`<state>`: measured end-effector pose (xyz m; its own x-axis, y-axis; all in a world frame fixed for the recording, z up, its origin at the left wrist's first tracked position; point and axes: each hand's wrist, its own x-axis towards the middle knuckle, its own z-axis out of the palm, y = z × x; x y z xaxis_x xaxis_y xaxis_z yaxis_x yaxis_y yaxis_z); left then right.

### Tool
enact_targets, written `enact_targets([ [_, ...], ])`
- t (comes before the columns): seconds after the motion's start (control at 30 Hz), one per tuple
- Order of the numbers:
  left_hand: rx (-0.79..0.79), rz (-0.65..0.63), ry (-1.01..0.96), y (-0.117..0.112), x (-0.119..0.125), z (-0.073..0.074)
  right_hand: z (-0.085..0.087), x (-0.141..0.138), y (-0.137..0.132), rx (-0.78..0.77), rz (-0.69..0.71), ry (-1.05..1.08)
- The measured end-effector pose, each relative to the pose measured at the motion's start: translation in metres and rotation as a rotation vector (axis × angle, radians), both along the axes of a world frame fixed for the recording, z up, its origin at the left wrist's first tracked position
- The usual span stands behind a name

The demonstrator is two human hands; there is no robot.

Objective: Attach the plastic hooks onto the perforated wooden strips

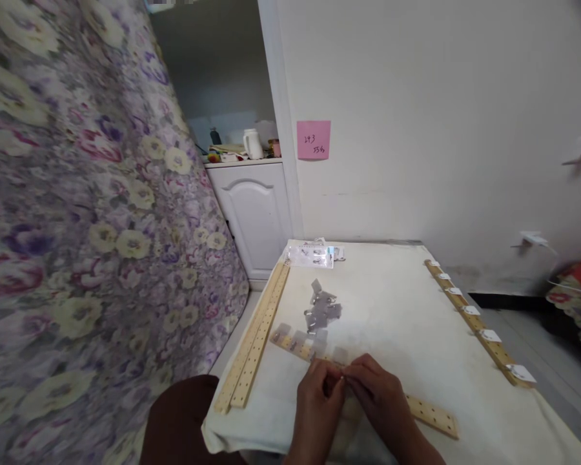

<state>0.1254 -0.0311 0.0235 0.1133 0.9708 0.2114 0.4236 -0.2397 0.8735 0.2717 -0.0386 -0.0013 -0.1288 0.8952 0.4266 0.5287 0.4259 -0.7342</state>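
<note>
My left hand [319, 394] and my right hand [380, 395] meet over a wooden strip with rows of holes [430, 414]. Both are closed, thumbs and fingertips pinched together, touching at the strip. Whatever sits between the fingertips is too small and covered to make out. The strip lies slantwise across the near part of the table, its middle hidden by my hands. Along its left part are several small translucent square tabs [300, 339] with metal fittings. Beyond the strip lies a loose pile of grey translucent tabs [323, 311], some with metal pieces.
Two long holed wooden strips [256, 342] lie along the left edge of the cloth-covered table [377, 290]. Another strip with white square tabs [481, 332] runs along the right edge. Clear packaging [310, 256] is at the back. A floral curtain [101, 258] hangs left.
</note>
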Motion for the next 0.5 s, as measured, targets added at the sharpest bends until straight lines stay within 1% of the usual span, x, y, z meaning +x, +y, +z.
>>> enact_targets([
  [0.1, 0.024, -0.011, 0.021, -0.002, -0.002, -0.002, 0.002, 0.004, -0.002, -0.031, -0.026, 0.04],
  [0.2, 0.071, -0.009, -0.003, -0.007, -0.004, -0.006, 0.0, 0.014, -0.003, -0.113, -0.159, 0.117],
  [0.27, 0.089, -0.005, -0.038, -0.01, -0.004, -0.009, -0.005, 0.019, -0.005, -0.209, -0.223, 0.185],
  [0.3, 0.093, -0.005, -0.053, -0.012, -0.004, -0.01, -0.008, 0.021, -0.006, -0.272, -0.216, 0.227],
  [0.4, 0.082, -0.006, -0.075, -0.016, -0.001, -0.017, -0.014, 0.02, -0.008, -0.447, -0.11, 0.402],
  [0.43, 0.074, -0.007, -0.082, -0.018, 0.001, -0.021, -0.015, 0.019, -0.008, -0.479, -0.088, 0.454],
  [0.5, 0.062, 0.009, -0.103, -0.022, 0.007, -0.03, -0.015, 0.018, -0.008, -0.5, -0.093, 0.494],
])
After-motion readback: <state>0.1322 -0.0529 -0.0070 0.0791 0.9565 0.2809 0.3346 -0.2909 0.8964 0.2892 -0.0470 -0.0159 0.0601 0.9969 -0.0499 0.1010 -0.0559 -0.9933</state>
